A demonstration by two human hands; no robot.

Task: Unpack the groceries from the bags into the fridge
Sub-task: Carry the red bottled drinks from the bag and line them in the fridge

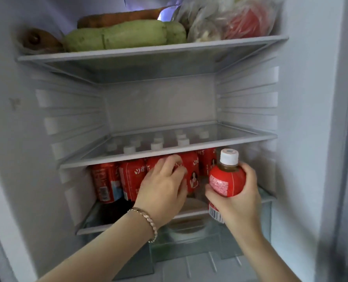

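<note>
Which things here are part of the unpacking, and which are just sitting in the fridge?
In the job: red-labelled white-capped plastic bottle in the right hand; row of stowed red-labelled bottles, one gripped by the left hand.
Just sitting: pale green gourd, orange carrot, clear plastic produce bags.

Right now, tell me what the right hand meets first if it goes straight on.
Likely the red-label bottles standing at the back of the lower shelf, just past the bottle that the right hand holds; depth is unclear.
</note>
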